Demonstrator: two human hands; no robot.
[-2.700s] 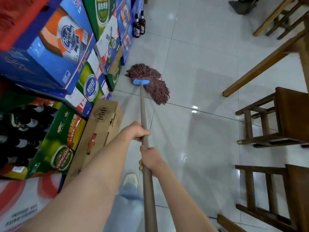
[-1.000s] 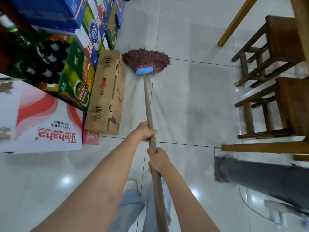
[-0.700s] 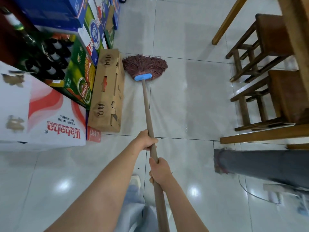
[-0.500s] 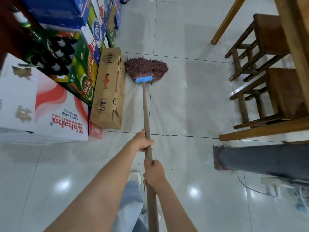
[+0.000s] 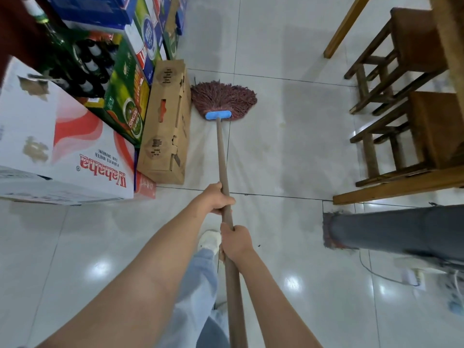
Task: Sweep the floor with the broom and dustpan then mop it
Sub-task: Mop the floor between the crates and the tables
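The mop [image 5: 224, 101] was seen near the top middle, beside a brown box [image 5: 167, 121]. Its stick was gripped by the left hand [image 5: 218, 199] and the right hand [image 5: 234, 243]. The stick's end was cut off at the bottom edge.

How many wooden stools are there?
2, both at the right by the table: one stool farther away near the top, the other stool nearer, just below it. More may be hidden beyond the edge.
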